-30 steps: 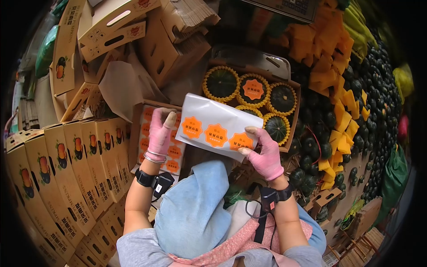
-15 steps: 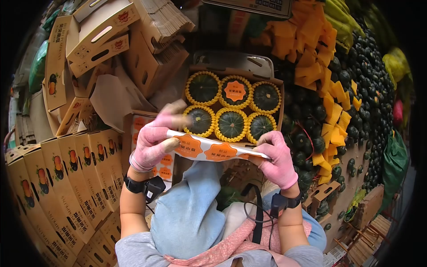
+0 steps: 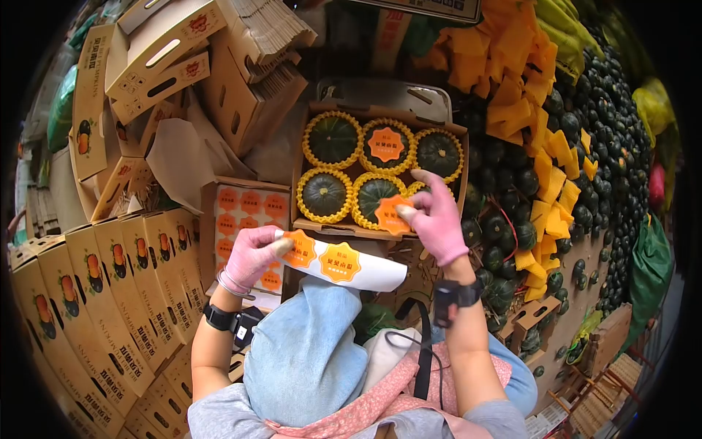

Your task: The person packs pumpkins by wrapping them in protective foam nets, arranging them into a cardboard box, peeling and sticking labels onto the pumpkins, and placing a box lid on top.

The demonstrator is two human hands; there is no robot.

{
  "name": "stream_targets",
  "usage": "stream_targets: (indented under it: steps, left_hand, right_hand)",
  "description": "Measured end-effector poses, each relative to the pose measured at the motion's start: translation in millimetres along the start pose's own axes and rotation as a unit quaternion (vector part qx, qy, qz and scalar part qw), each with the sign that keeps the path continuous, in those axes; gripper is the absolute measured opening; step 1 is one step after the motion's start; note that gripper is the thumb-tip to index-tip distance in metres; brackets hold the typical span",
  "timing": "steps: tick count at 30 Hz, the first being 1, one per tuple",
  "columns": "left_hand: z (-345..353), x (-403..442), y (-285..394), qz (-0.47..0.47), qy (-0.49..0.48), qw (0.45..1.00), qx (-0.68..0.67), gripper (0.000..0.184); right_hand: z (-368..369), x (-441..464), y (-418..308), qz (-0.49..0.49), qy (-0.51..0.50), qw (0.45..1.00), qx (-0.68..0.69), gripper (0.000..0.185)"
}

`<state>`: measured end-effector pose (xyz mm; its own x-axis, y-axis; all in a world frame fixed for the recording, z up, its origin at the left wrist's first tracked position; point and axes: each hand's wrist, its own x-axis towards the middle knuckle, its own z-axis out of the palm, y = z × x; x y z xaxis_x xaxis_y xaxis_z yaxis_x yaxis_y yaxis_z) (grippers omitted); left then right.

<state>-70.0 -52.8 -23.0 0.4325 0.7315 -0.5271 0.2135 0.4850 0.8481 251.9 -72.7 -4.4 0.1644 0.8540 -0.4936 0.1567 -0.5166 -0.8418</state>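
Observation:
My left hand (image 3: 252, 257), in a pink glove, pinches the left end of a curled white sticker sheet (image 3: 380, 274) with orange labels on it. Between the thumb and fingers of my pink-gloved right hand (image 3: 440, 223) is one loose orange sticker (image 3: 393, 214). It overlaps the front-row pumpkins in this view; whether it touches one I cannot tell. The open cardboard box (image 3: 296, 197) holds two rows of dark green pumpkins in yellow foam nets. The back middle pumpkin (image 3: 385, 123) bears an orange sticker (image 3: 386, 145). My right hand partly hides the front right pumpkin.
Left of the box lies a tray of sticker sheets (image 3: 248, 208). Printed cartons (image 3: 110, 285) stand in rows at the left, with folded boxes (image 3: 248, 95) behind. Yellow foam nets (image 3: 512, 110) and a large heap of loose pumpkins (image 3: 585, 168) lie to the right.
My right hand has let go of the sheet's right end and moved up over the box with a sticker peeled off. The sheet's freed end now hangs lower, held by my left hand alone.

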Motion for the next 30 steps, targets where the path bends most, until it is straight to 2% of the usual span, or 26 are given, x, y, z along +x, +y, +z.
stream_targets:
  steps: [2,7,10,11,12,14,15,16,18,20,22,25,26,27,29,30]
  left_hand:
    - [2,1,-4,-0.013,-0.008,0.998,-0.053,0.014]
    - [3,-4,-1,-0.005,-0.02,0.998,-0.061,0.013]
    - [3,-3,-3,0.005,-0.017,0.998,-0.056,0.013]
    - [2,-3,-5,0.016,-0.017,0.999,-0.047,0.013]
    - [1,-2,-5,0.014,-0.014,0.999,-0.051,0.013]
    - [1,-4,-6,0.005,-0.007,0.998,-0.062,0.012]
    - [0,-4,-7,0.006,-0.009,0.998,-0.068,0.013]
    - [0,-6,-7,0.015,-0.004,0.998,-0.061,0.013]
    - [1,-7,-6,0.037,0.003,0.998,-0.044,0.013]
    - [2,-7,-8,0.035,0.005,0.997,-0.072,0.012]
    - [4,-4,-9,0.031,0.005,0.994,-0.106,0.012]
    - [1,-3,-10,-0.01,0.027,0.996,-0.08,0.016]
    - [-1,-5,-10,-0.036,0.033,0.996,-0.072,0.017]
    - [1,-5,-7,-0.013,0.046,0.997,-0.065,0.019]
    - [2,-5,-8,-0.02,0.061,0.996,-0.068,0.019]
    - [2,-5,-9,-0.025,0.068,0.995,-0.071,0.019]
  right_hand:
    - [12,16,4,-0.062,0.036,0.99,-0.124,0.051]
    - [31,26,10,-0.022,0.077,0.964,-0.254,0.05]
    - [42,14,12,-0.138,0.167,0.874,-0.434,0.052]
    - [38,11,14,-0.241,0.181,0.848,-0.436,0.051]
    - [31,14,19,-0.366,0.187,0.777,-0.478,0.04]
    - [20,11,20,-0.408,0.108,0.722,-0.549,0.027]
    - [19,9,19,-0.353,0.162,0.698,-0.602,0.02]
    - [15,3,10,-0.251,0.175,0.689,-0.657,0.018]
    - [23,-18,-7,-0.292,0.178,0.774,-0.533,0.02]
    - [44,-42,-19,-0.265,-0.014,0.866,-0.424,0.027]
    - [60,-50,-16,-0.287,-0.044,0.881,-0.374,0.026]
    - [61,-41,-2,-0.404,-0.047,0.868,-0.285,0.022]
    - [63,-40,-2,-0.365,-0.073,0.898,-0.236,0.022]
    - [64,-37,-3,-0.325,-0.096,0.922,-0.186,0.023]
    - [64,-29,-10,-0.265,-0.126,0.947,-0.133,0.023]
    - [64,-27,-15,-0.208,-0.137,0.968,-0.039,0.023]
